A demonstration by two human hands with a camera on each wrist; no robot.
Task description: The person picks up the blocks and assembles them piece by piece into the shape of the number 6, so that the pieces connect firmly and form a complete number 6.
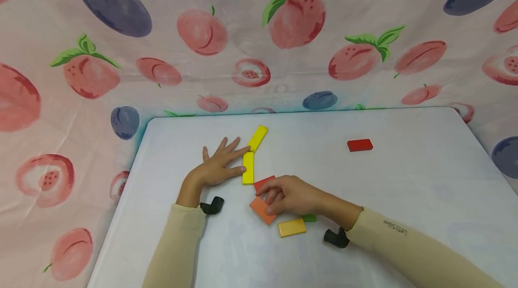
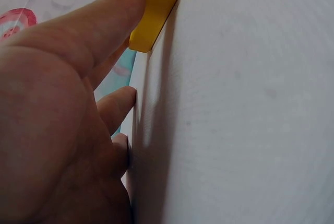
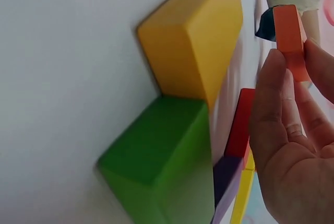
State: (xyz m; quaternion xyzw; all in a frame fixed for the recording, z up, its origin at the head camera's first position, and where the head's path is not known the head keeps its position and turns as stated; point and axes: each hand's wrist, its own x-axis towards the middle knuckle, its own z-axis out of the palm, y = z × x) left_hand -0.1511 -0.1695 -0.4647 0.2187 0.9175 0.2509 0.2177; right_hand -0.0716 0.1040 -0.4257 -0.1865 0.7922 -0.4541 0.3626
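Note:
My left hand (image 1: 218, 166) has its fingers spread, with the thumb against the near yellow block (image 1: 248, 175) and the index fingertip where it meets the far yellow block (image 1: 259, 137). Those two blocks form a bent line. Between thumb and fingers, my right hand (image 1: 295, 195) pinches an orange block (image 1: 261, 208), which looks raised off the table in the right wrist view. A red block (image 1: 264, 182) lies by the near yellow one, partly behind the right fingers. A purple block (image 3: 225, 179) beside it shows only in the right wrist view.
Below the right hand lie an amber-yellow block (image 1: 292, 227) and a green block (image 1: 310, 218), touching and partly hidden by the hand. Another red block (image 1: 359, 145) lies alone at the far right of the white table (image 1: 404, 180). A fruit-print cloth (image 1: 251, 22) hangs behind.

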